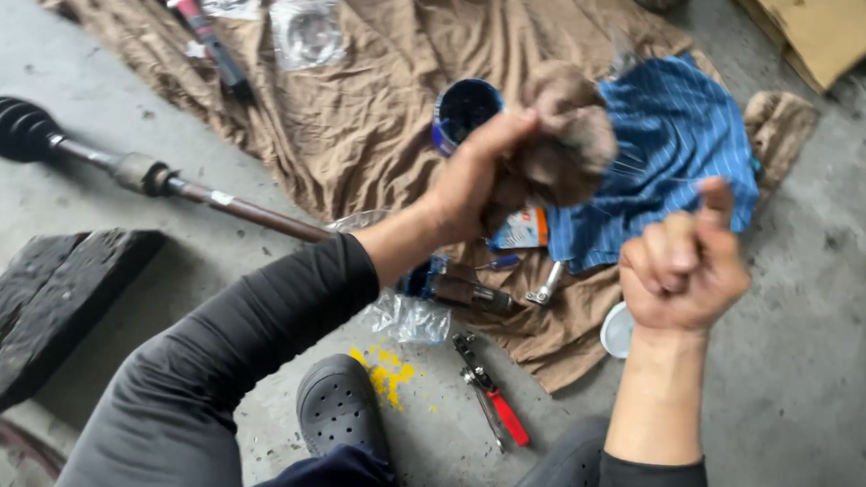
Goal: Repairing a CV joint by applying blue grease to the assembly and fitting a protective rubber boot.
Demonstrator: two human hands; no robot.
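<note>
Bare concrete floor [826,378] forms our work surface, with a tan cloth [360,119] spread across the upper half of the frame.

Nearest us, at the bottom centre, sit our grey clog [340,405] and, just right of it, red-handled pliers [492,391]. A clear plastic bag [409,319] lies just above the clog, and a dark block [38,310] rests at lower left.

At mid-frame our left hand [477,176] is clamped on a wad of brownish rag [565,131], fingers wrapped tight around its lower part. Our right hand [685,261] is closed into a fist at centre right, thumb up; we cannot tell whether it grips anything. The two hands are apart.

We judge this to be a wiping step. To do it well, we keep the rag bunched firmly, present a clean face of it, and hold it over the cloth so that grease does not fall on the concrete.

Behind the hands lie a blue striped cloth [670,138] and an open blue tin [464,110]. A drive shaft [147,174] with a black rubber boot runs from the middle left toward the centre. Farthest, at upper left, rest a red-and-black tool [201,29] and two packets [306,27].
</note>
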